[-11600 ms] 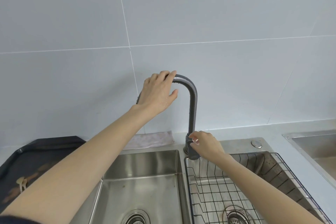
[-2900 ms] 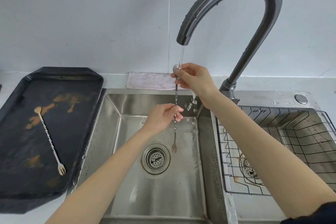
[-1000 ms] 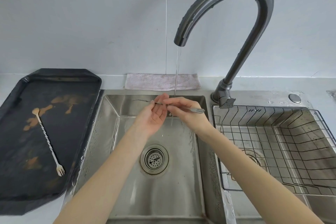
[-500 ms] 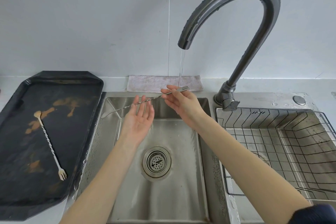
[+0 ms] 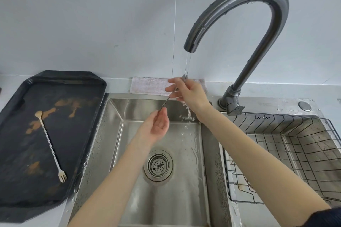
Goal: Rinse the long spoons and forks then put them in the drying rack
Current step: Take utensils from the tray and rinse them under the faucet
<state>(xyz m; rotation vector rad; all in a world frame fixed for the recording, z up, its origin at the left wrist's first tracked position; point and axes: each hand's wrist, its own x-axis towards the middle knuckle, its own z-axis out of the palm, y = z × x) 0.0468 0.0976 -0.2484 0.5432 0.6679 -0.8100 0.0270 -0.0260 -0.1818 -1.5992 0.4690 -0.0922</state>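
Seen from above, water runs from a curved grey faucet (image 5: 258, 5) into a steel sink (image 5: 118, 134). The right hand (image 5: 188, 92) pinches a long twisted utensil (image 5: 167, 100) under the stream; the open left hand (image 5: 156, 125) touches its lower end. At nine o'clock, a dark tray (image 5: 83, 134) holds another twisted spoon-fork (image 5: 49, 143). At three o'clock sits a wire drying rack (image 5: 295, 153).
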